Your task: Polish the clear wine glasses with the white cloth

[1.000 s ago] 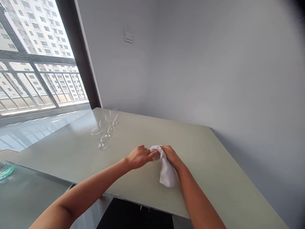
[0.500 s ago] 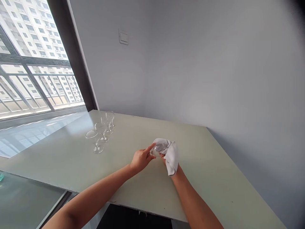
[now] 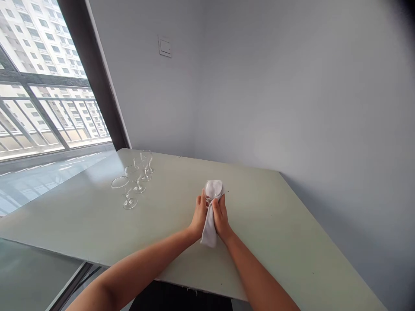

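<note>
My left hand (image 3: 199, 217) is closed around the left side of a clear stemmed glass (image 3: 208, 200), most of which is hidden by fingers and fabric. A white cloth (image 3: 210, 233) is bunched over and into the glass, and its loose end hangs down between my wrists. From the other side my right hand (image 3: 221, 217) presses the cloth against the glass, thumb on top. Both hands are above the middle of the pale table. To the left, several clear stemmed glasses (image 3: 130, 203) stand upright in a row running away from me.
The pale green table (image 3: 253, 242) reaches back to the grey walls (image 3: 259, 86). A window (image 3: 42, 99) with a railing outside is at the left, and a switch (image 3: 165, 46) sits on the wall. Dark space shows below the near table edge.
Both hands have turned and drawn together around the glass. The cloth's loose end has swung from the right wrist to between the hands. The standing glasses have stayed in place.
</note>
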A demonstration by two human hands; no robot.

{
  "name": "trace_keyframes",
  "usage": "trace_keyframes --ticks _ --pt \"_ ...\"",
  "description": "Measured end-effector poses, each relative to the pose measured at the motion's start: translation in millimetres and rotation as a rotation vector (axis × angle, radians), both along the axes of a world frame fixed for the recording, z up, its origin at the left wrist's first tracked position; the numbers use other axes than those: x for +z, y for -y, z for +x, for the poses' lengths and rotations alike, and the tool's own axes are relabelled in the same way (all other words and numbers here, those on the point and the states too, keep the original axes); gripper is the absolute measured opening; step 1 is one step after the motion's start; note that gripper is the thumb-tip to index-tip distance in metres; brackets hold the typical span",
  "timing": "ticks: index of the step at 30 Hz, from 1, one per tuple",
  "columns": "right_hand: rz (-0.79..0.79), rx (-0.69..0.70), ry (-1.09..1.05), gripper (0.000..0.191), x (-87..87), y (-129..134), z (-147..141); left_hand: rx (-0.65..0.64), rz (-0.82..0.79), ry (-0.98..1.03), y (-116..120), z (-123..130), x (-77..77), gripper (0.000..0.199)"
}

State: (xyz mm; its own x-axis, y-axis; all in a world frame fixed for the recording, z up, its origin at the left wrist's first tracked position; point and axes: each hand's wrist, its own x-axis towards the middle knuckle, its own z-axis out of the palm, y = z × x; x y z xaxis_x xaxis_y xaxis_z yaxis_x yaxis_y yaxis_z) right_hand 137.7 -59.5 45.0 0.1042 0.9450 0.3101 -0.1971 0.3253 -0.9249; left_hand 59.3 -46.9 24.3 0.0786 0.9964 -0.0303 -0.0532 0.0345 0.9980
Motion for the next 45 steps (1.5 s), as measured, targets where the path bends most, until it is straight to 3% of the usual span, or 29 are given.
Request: trace_keyframes --ticks 4,8,12,15,17,20,23,25,28,31,34,37,40,45 --pt "-0.029 0.008 0.109 0.044 -7.6 -3.2 -1.8 -0.033 -0.033 0.092 -2.5 -6.8 3.3 0.051" --pt "-0.202 -0.009 0.068 0.04 -17.8 -12.7 3.6 -0.023 0.106 -0.076 -7.4 -17.9 -2.3 0.055" --pt "-0.407 0.26 -0.115 0.043 -10.6 -13.8 15.3 -0.258 0.052 0.013 -15.1 -32.2 9.4 0.065" --pt "-0.434 0.498 -0.188 0.042 -3.2 -8.9 18.5 -0.374 -0.028 0.206 -24.4 -44.3 24.6 0.06" --pt "-0.44 0.581 -0.193 0.041 -3.0 -6.4 16.9 -0.448 -0.064 0.303 -30.5 -51.0 28.6 0.06" --pt "-0.464 0.641 -0.173 0.042 -7.8 -6.1 12.5 -0.563 -0.099 0.366 -36.5 -57.1 22.2 0.055" --pt "-0.493 0.621 -0.168 0.042 -11.4 -8.3 9.4 -0.488 -0.129 0.381 -39.3 -59.4 10.2 0.048" --pt "-0.479 0.532 -0.162 0.039 -11.1 -9.3 8.9 -0.406 -0.142 0.411 -41.4 -60.1 4.4 0.048" --pt "-0.343 0.361 -0.044 0.039 -9.8 -8.6 9.3 -0.262 -0.129 0.439 -46.2 -62.0 0.0 0.045" --pt "-0.143 0.299 0.262 0.041 -13.0 -6.5 8.2 -0.138 -0.121 0.427 -50.4 -65.0 -2.9 0.037" --pt "0.085 0.267 0.6 0.039 -20.0 -5.8 4.8 -0.157 -0.178 0.424 -51.0 -67.9 -4.6 0.036" --pt "0.187 0.258 0.741 0.028 -23.1 -6.7 3.3 -0.216 -0.291 0.49 -47.8 -68.7 -2.9 0.042" --pt "0.11 0.309 0.647 0.017 -19.3 -7.2 6.2 -0.282 -0.369 0.612 -42.4 -66.3 0.6 0.034" --pt "-0.201 0.329 0.185 0.023 -17.4 -11.0 11.1 -0.295 -0.371 0.786 -34.5 -58.4 6.3 0.013"
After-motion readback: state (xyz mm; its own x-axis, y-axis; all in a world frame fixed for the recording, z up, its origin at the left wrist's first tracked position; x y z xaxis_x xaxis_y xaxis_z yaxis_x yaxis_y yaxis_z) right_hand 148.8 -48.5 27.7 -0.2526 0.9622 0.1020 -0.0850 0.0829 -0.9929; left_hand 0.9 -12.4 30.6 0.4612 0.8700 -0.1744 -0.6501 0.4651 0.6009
